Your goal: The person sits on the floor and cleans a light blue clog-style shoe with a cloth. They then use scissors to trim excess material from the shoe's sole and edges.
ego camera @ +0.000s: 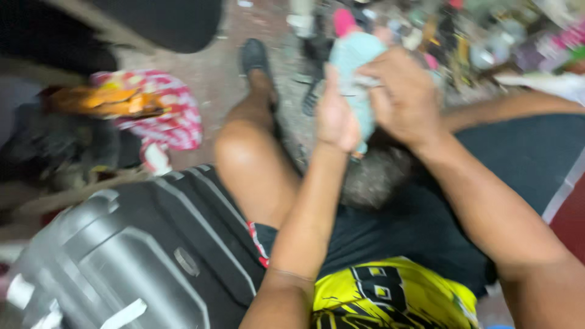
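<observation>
Both hands (372,97) raised together, fingers curled closed

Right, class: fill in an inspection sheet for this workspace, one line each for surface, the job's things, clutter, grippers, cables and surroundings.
Surface: speckled reddish floor, partly bare; the person sits with one bare knee raised.
Job's things: pale blue-green cloth, blurred, held up between both hands.
Clutter: red and white patterned cloth with an orange thing on it; dark ribbed suitcase beside the leg.
Grippers: left hand and right hand both closed on the cloth.
Cables: nothing seen.
Surroundings: blurred heap of mixed items top right; dark shoe on the foot.
</observation>
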